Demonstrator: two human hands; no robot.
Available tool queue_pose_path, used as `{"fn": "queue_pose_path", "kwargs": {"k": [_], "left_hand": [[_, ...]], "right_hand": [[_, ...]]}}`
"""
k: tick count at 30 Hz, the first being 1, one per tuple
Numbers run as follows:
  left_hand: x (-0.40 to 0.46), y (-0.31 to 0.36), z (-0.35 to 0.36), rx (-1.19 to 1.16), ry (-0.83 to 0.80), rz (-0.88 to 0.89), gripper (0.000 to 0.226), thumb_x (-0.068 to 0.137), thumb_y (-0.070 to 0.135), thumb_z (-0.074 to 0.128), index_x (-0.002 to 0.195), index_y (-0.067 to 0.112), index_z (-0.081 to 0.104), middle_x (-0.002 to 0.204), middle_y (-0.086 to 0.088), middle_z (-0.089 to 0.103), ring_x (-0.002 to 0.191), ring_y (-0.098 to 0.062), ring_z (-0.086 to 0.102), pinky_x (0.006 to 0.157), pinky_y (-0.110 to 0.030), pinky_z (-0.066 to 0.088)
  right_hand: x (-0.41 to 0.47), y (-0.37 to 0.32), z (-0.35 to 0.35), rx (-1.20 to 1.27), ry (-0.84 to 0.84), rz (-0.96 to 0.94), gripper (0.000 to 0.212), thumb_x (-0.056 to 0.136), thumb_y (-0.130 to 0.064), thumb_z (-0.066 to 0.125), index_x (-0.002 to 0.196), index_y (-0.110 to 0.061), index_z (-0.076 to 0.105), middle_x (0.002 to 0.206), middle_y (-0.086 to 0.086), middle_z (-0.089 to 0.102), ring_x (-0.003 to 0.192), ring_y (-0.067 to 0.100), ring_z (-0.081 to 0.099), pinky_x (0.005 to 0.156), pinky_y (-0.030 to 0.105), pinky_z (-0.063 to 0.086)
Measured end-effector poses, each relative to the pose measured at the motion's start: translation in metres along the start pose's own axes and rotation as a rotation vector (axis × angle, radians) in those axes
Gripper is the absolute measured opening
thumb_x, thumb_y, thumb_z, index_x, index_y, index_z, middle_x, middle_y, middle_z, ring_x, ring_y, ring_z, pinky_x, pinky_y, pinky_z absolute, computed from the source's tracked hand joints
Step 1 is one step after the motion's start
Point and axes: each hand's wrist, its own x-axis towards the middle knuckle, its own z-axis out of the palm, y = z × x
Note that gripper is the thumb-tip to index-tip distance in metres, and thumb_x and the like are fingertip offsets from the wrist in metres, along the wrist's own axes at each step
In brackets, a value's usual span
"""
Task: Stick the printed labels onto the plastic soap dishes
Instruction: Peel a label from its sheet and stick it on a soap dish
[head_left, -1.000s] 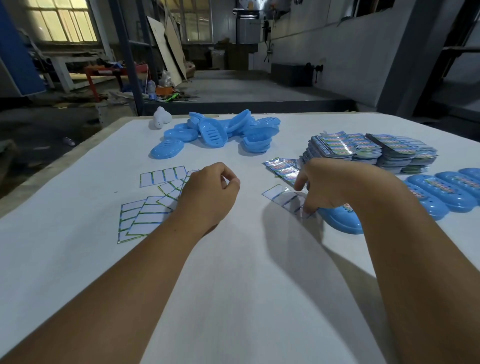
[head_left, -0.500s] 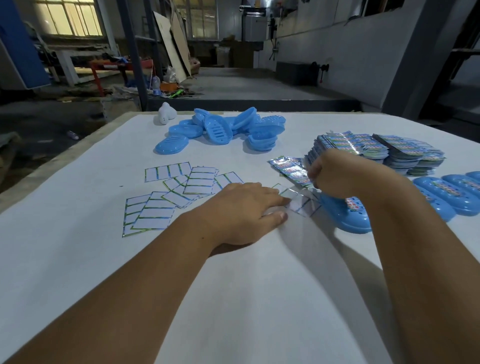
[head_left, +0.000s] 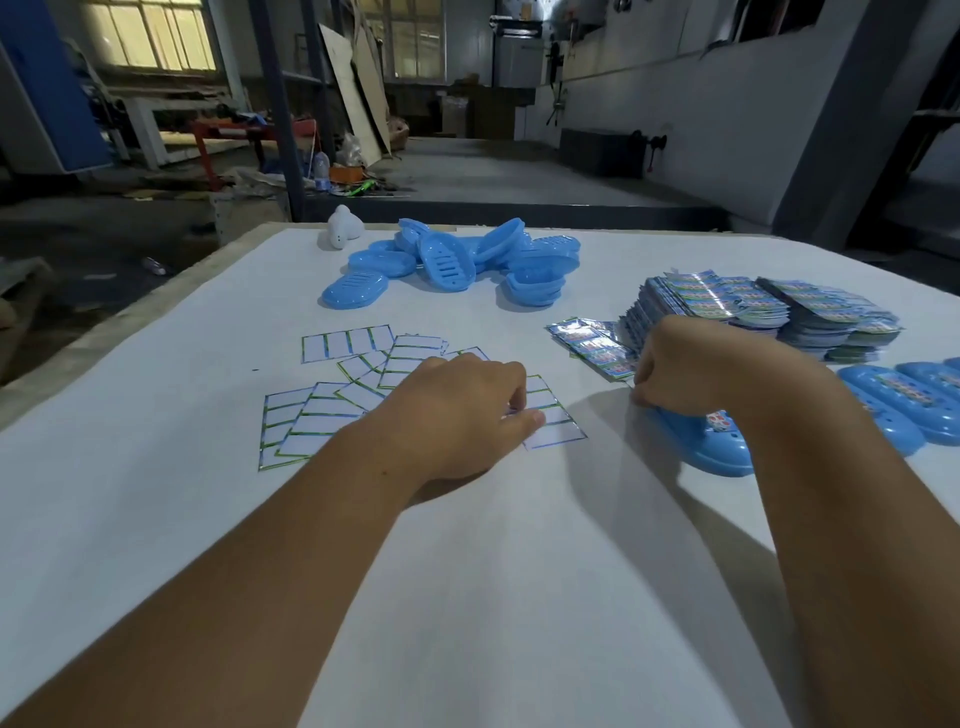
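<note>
Left hand (head_left: 462, 415) palm down, fingers curled, thumb and fingertips pinching the edge of an emptied backing sheet (head_left: 550, 415) lying flat on the white table (head_left: 467, 597). Right hand (head_left: 691, 366) closed in a loose fist, knuckles up, fingertips pressing on the near end of a blue plastic soap dish (head_left: 711, 447); whether a label sits in the pinch, cannot tell. At 10 o'clock from the left hand, more spent backing sheets (head_left: 332, 405), fanned, green-edged. At 12 o'clock, heap of unlabelled dishes (head_left: 452, 260), oval and slotted. At 1 o'clock from the right hand, glossy label stacks (head_left: 753, 312). At 3 o'clock, labelled dishes (head_left: 904, 400) in a row.
</note>
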Motion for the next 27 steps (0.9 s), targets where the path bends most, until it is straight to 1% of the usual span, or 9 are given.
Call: {"fn": "queue_pose_path", "kwargs": {"k": [4,6,11,15,17,19,22,25,27], "left_hand": [[0.001,0.003,0.010,-0.085,0.026,0.095,0.042,0.098,0.059,0.042,0.134,0.040,0.051,0.138,0.013,0.052,0.129,-0.013,0.043,0.108,-0.038,0.033],[0.002,0.001,0.011,-0.136,-0.032,0.116,0.042,0.098,0.058,0.043,0.136,0.044,0.051,0.147,0.018,0.046,0.136,-0.010,0.037,0.110,-0.034,0.028],[0.004,-0.008,0.006,-0.193,-0.059,0.057,0.030,0.094,0.053,0.053,0.124,0.050,0.058,0.140,0.016,0.052,0.130,-0.009,0.043,0.097,-0.027,0.029],[0.003,-0.013,0.000,-0.194,-0.137,0.018,0.036,0.097,0.047,0.052,0.132,0.054,0.049,0.149,0.015,0.044,0.135,-0.011,0.038,0.101,-0.029,0.027],[0.003,-0.014,-0.002,-0.202,-0.145,0.013,0.042,0.098,0.040,0.051,0.138,0.054,0.043,0.151,0.014,0.042,0.136,-0.013,0.037,0.103,-0.030,0.028],[0.003,-0.012,-0.001,-0.197,-0.136,0.034,0.051,0.099,0.030,0.049,0.144,0.051,0.038,0.152,0.013,0.040,0.139,-0.013,0.034,0.108,-0.032,0.027],[0.003,-0.002,0.005,-0.240,-0.111,0.089,0.061,0.096,0.012,0.045,0.149,0.040,0.036,0.154,0.011,0.038,0.142,-0.013,0.031,0.118,-0.035,0.025],[0.004,0.002,0.009,-0.306,-0.096,0.104,0.063,0.095,0.007,0.040,0.150,0.039,0.036,0.150,0.006,0.044,0.138,-0.016,0.037,0.115,-0.038,0.031],[0.004,0.005,0.010,-0.312,-0.115,0.144,0.061,0.097,0.007,0.036,0.148,0.040,0.038,0.142,0.000,0.049,0.132,-0.018,0.041,0.112,-0.038,0.032]], "right_hand": [[-0.002,-0.008,-0.001,-0.046,-0.023,-0.023,0.020,0.091,-0.008,0.057,0.104,-0.004,0.073,0.098,0.016,0.070,0.079,0.028,0.057,0.075,0.035,0.055],[-0.002,-0.011,-0.004,-0.048,-0.033,-0.039,0.024,0.093,-0.009,0.058,0.111,-0.006,0.073,0.108,0.016,0.070,0.092,0.031,0.065,0.086,0.037,0.056],[-0.006,-0.010,-0.008,0.082,-0.057,-0.085,0.029,0.090,-0.003,0.056,0.102,-0.015,0.080,0.107,0.009,0.076,0.108,0.032,0.068,0.092,0.040,0.057],[-0.006,-0.011,-0.006,0.204,-0.070,-0.122,0.049,0.086,0.004,0.046,0.078,-0.036,0.074,0.097,-0.006,0.077,0.097,0.023,0.068,0.090,0.036,0.058],[-0.003,-0.013,-0.004,0.258,-0.084,-0.161,0.054,0.084,0.007,0.043,0.074,-0.037,0.072,0.091,-0.010,0.078,0.093,0.019,0.070,0.080,0.030,0.058],[-0.001,-0.015,-0.002,0.315,-0.110,-0.209,0.058,0.081,0.010,0.040,0.078,-0.036,0.075,0.082,-0.018,0.077,0.087,0.013,0.071,0.069,0.022,0.055],[-0.002,-0.019,0.000,0.361,-0.154,-0.273,0.061,0.078,0.013,0.040,0.086,-0.036,0.077,0.083,-0.020,0.077,0.094,0.007,0.072,0.077,0.020,0.055],[-0.001,-0.018,0.000,0.409,-0.128,-0.280,0.056,0.078,0.013,0.045,0.083,-0.034,0.076,0.092,-0.007,0.079,0.099,0.016,0.073,0.085,0.030,0.059],[-0.001,-0.016,-0.001,0.388,-0.132,-0.276,0.049,0.081,0.009,0.051,0.090,-0.033,0.075,0.099,-0.008,0.076,0.097,0.014,0.072,0.082,0.028,0.057]]}}
